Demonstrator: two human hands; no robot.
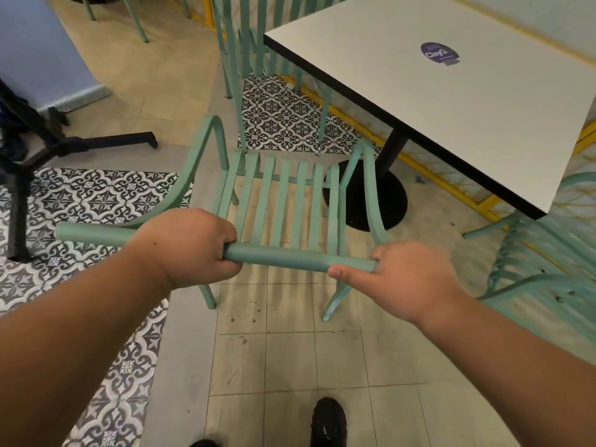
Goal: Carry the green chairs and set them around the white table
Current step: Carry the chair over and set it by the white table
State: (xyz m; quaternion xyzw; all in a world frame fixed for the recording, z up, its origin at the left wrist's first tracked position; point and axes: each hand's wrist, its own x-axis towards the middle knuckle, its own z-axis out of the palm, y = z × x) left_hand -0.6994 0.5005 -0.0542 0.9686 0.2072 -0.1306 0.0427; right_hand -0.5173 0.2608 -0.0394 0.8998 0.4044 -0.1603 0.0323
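Both hands, left (190,245) and right (403,279), are gripping the slatted green metal chair's top rail (283,258), carrying it; next, setting it at the white square bench's (451,101) near edge.

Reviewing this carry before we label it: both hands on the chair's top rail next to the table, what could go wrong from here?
1. The chair has its right armrest close to the black table post; pushing forward could knock it.
2. The right hand grips the very end of the top rail, so it may slip off; the left hand sits further in.
3. Another chair crowds the right side.
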